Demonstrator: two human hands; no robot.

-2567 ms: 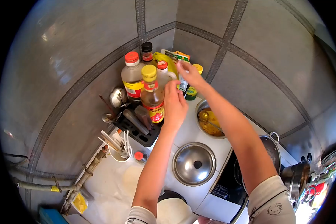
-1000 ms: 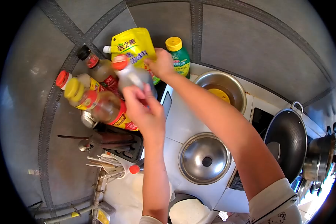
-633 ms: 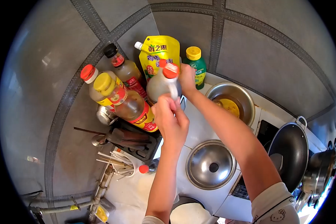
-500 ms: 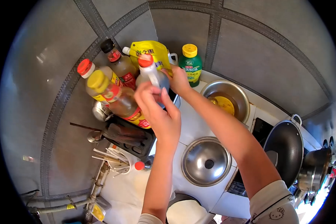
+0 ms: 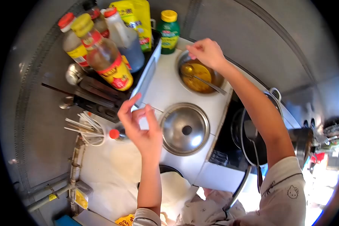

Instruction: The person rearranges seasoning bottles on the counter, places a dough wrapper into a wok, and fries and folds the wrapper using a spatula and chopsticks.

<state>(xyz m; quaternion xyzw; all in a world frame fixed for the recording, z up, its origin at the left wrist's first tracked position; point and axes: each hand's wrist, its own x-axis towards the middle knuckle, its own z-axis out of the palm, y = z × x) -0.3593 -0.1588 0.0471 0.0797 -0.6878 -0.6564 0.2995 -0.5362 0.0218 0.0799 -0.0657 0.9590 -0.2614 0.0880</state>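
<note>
My left hand is raised over the counter with its fingers curled but apart, holding nothing; the round metal lid lies just right of it. My right hand hovers at the far rim of a metal bowl, its fingers drawn together; anything between them is hidden or too small to see. In the bowl is yellowish-brown liquid with a metal ladle leaning in it, handle over the near rim. A green bottle with a yellow cap stands left of the bowl.
A dark rack at the left holds several sauce bottles and a yellow pouch. A cup of chopsticks and a red-capped bottle stand nearer. At the right, a black wok sits on the stove.
My right hand has moved from beside the yellow pouch rightward to above the bowl. My left hand has come away from the bottles, toward me. The view has shifted right, bringing the ladle into sight.
</note>
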